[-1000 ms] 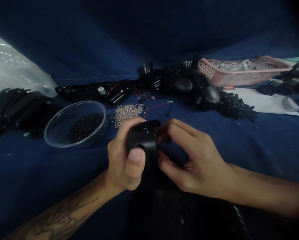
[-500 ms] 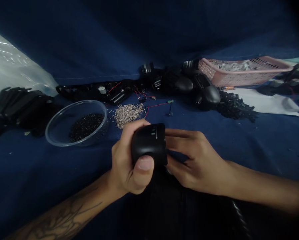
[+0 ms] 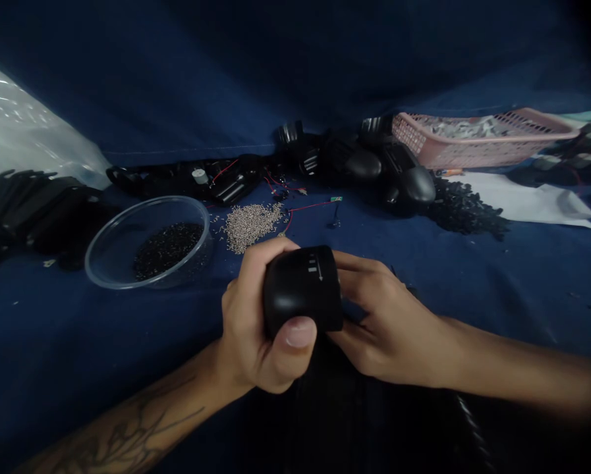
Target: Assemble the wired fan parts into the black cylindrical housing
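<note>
A black plastic cylindrical casing (image 3: 302,289) with a small white arrow and marks on its top sits in my hands, low in the middle of the view. My left hand (image 3: 258,322) wraps around its near side, with the thumb pressed on the front. My right hand (image 3: 389,322) grips the casing's right end between thumb and fingers. The inside of that end is hidden by my fingers.
A clear bowl (image 3: 147,243) of black granules and a pile of small metal pieces (image 3: 250,226) lie ahead on blue cloth (image 3: 102,329). Beyond are red wires, black plastic housings (image 3: 398,174), a pink basket (image 3: 483,135) and loose black pellets (image 3: 466,212).
The black casing has moved right and slightly down in my hands, and its arrow has shifted right. My right hand has moved from the casing's end to a firmer grip around it.
</note>
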{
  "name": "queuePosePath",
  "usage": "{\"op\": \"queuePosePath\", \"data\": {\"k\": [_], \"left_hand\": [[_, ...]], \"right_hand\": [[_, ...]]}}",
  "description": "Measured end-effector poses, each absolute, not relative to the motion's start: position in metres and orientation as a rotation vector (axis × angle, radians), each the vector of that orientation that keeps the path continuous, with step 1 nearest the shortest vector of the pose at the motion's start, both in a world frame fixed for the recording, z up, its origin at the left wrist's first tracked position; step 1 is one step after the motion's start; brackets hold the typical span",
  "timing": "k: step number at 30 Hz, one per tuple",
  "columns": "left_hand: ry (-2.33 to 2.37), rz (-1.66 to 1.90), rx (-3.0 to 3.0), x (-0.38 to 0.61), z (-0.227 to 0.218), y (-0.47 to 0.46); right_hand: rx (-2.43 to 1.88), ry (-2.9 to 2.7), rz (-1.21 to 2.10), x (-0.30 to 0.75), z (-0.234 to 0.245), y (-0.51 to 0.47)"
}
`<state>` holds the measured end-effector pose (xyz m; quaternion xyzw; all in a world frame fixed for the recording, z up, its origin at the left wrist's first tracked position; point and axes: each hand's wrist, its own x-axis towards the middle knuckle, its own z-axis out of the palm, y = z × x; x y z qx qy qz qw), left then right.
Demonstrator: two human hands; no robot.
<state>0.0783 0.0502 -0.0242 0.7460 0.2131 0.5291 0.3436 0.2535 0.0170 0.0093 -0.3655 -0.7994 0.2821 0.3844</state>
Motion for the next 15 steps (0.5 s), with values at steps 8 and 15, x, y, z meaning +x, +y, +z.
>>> {"op": "queuePosePath", "data": {"k": [8,15], "left_hand": [[0.807,1.303,1.67,0.08,-0.021,0.061],[0.899,1.143,1.414,0.083,-0.023,0.076]], "right_hand": [[-1.128,-1.993,0.676,0.248,0.007,0.02],[-1.246,-1.887,0.497,0.249,0.007,0.013]]}}
